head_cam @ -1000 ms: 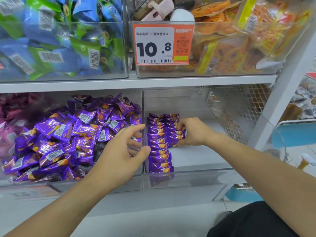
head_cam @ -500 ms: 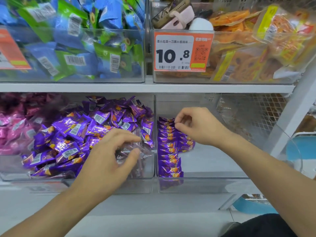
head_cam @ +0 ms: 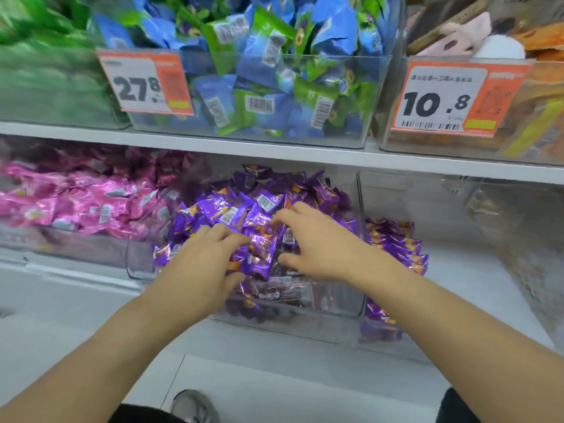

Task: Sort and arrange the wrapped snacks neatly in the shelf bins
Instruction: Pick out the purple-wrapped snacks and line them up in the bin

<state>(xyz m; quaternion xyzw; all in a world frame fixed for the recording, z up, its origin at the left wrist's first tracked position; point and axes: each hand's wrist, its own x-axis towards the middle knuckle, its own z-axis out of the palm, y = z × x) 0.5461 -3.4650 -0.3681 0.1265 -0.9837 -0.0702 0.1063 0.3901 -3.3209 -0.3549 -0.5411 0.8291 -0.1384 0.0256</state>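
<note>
Both hands are in the clear bin of loose purple snacks on the lower shelf. The left hand lies flat-ish on top of the heap, fingers fairly straight and spread, thumb out to the side, resting on the wrappers and not closed around anything I can make out. The right hand reaches in from the right, fingers stretched over the pile and thumb hanging lower, so that grip looks loose and apart too; a few purple packs sit right between the two hands, touching both. Just right of that bin, a neat row of purple packs stands lined up in the neighbouring clear bin, beside the right wrist. Pink snacks fill the bin on the left. Above are blue and green packs with a 27.8 price tag, plus a 10.8 price tag.
</note>
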